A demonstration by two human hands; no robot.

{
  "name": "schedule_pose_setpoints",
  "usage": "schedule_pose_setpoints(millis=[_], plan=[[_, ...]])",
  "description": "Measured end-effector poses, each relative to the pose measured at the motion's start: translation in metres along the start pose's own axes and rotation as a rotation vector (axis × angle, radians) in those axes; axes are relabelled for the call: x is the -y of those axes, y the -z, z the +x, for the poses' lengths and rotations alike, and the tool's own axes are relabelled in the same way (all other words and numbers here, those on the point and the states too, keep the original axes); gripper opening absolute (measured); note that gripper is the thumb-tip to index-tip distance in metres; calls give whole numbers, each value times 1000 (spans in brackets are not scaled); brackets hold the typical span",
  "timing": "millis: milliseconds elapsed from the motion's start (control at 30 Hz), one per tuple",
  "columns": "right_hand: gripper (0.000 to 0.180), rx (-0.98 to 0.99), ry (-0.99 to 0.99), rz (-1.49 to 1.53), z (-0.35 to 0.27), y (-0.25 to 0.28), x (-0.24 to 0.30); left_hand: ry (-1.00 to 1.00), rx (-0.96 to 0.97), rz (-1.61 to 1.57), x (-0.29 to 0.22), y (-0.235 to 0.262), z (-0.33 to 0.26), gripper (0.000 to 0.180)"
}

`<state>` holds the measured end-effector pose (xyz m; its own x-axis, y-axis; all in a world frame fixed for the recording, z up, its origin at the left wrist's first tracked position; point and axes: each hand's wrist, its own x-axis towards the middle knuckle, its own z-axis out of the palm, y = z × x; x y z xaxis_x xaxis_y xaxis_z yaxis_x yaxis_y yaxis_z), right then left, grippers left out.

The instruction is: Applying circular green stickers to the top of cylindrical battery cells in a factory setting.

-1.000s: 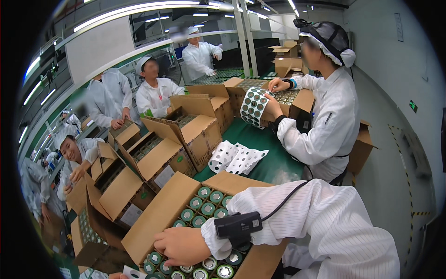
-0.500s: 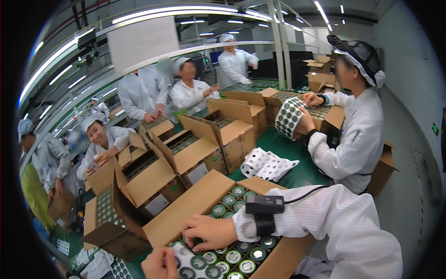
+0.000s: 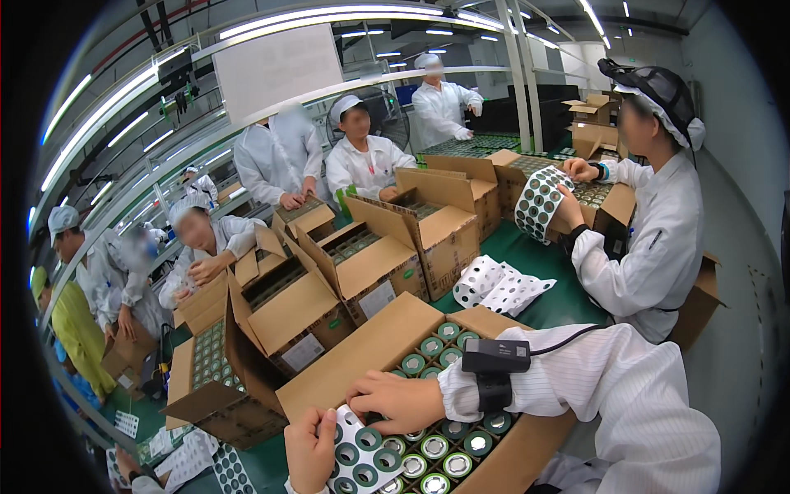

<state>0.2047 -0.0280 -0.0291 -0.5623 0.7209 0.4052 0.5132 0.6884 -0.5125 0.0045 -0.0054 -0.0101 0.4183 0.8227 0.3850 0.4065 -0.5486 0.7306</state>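
Observation:
In front of me stands an open cardboard box packed with upright cylindrical battery cells, green-rimmed, with cardboard dividers between them. My left hand pinches the left edge of a white sticker sheet bearing dark green rings. The sheet lies over cells in the near left part of the box. My right hand is bent over the cells at the sheet's upper edge, its fingers curled and drawn together. Whatever is between those fingertips is hidden. A black device is strapped to my right wrist.
Open boxes of cells line the green table beyond mine. A curled white sticker strip lies behind my box. At right, a co-worker holds a ring-sticker sheet. Another person's hand shows at lower left.
The whole view has shifted, so the scene sits farther right. My left hand and the sticker sheet now show more fully, close by my right hand. The right hand stays over the cells.

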Motion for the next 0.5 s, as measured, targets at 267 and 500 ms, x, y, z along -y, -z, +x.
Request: schedule_pose_setpoints(millis=[267,500], plan=[[16,-48,12,1,-1,-3,-1,-57,13,18,0,0,1,29],[14,-41,-9,21,0,-6,2,-31,79,23,-13,8,-5,24]])
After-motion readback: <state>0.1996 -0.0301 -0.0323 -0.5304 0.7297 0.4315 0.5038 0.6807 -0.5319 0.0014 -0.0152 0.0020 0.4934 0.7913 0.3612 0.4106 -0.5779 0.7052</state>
